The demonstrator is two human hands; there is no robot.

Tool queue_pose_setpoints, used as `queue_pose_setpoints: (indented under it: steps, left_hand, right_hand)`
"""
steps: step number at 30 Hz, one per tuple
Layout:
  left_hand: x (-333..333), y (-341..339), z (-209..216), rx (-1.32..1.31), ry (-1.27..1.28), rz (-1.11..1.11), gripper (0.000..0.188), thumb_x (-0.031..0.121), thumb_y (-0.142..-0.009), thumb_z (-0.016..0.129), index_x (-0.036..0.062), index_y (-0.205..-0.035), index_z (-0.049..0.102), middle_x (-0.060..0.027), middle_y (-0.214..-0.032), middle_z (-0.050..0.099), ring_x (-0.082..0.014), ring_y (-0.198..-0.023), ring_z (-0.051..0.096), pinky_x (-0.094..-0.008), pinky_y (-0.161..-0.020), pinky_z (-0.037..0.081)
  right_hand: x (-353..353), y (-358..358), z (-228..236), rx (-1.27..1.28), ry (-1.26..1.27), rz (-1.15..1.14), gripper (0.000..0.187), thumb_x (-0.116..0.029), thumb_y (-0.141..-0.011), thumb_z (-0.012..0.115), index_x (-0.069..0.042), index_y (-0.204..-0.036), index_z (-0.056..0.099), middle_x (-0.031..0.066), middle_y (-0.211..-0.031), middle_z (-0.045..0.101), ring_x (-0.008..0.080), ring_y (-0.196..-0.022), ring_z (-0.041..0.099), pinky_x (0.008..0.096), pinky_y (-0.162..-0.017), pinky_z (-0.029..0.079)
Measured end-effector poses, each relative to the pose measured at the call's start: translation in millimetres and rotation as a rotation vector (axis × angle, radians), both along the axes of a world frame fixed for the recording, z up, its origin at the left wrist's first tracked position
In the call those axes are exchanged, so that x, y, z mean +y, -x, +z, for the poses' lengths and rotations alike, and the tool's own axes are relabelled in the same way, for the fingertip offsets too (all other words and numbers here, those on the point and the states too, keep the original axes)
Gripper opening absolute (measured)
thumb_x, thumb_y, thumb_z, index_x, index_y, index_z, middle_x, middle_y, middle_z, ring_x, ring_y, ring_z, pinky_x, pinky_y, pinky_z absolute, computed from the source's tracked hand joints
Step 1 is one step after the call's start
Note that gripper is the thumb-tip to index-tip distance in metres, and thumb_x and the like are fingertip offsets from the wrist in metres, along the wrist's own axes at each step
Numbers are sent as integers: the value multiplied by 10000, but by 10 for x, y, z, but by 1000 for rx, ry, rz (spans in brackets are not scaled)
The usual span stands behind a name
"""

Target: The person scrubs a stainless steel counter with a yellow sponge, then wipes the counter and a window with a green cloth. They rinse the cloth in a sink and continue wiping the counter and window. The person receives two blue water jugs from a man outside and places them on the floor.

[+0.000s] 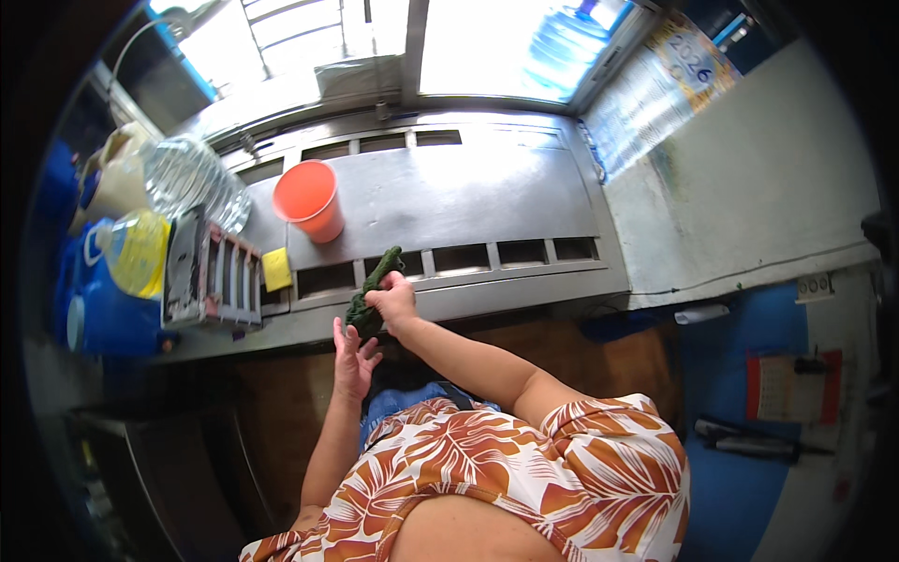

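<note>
A bunched dark green cloth (362, 317) is held up at the counter's front edge. My right hand (397, 302) is closed on its middle, and a twisted end sticks up past the fingers. My left hand (354, 365) is just below, fingers spread beside the cloth's lower end; whether they touch it I cannot tell. Behind and to the left stands an orange plastic bucket (323, 221) on the steel counter (449, 206). Left of the cloth, a yellow sponge (277, 269) lies by a grey slatted holder (221, 272).
Crowding the left end are a large clear plastic bottle (197, 183), a jug of yellow liquid (139, 251) and a blue canister (112, 314). Slots (462, 258) run along the counter's front and back. A pale wall (749, 178) bounds the right side.
</note>
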State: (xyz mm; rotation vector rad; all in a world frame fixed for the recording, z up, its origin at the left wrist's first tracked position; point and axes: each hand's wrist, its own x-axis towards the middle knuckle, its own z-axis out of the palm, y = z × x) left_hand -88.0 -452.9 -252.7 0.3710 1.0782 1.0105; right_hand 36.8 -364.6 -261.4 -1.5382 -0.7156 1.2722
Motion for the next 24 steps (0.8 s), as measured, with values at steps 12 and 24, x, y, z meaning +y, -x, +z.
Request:
queue_pose_setpoints:
  steps: [12,24]
  left_hand:
    - [-1291,1059,444,-589,-470,644,614,611,-879,533,83,-1191,571,-105,-1159,615,-244,-1060,600,-368,-929,491]
    - [-3184,3331,1799,1319,-516,1387,303,-48,-720,720,51,-995,641,-69,-936,597,-212,-811,614,-321,-746,517]
  right_hand:
    - [-1601,1520,1014,675,297,606,237,44,-722,683,-8,-917,559,81,-878,615,222,-818,650,369,-735,569]
    - [-3120,3796,1670,646,663,1311,445,-444,-940,529,-132,-1257,511,127,-1125,569,278,-967,602,489,-881,495]
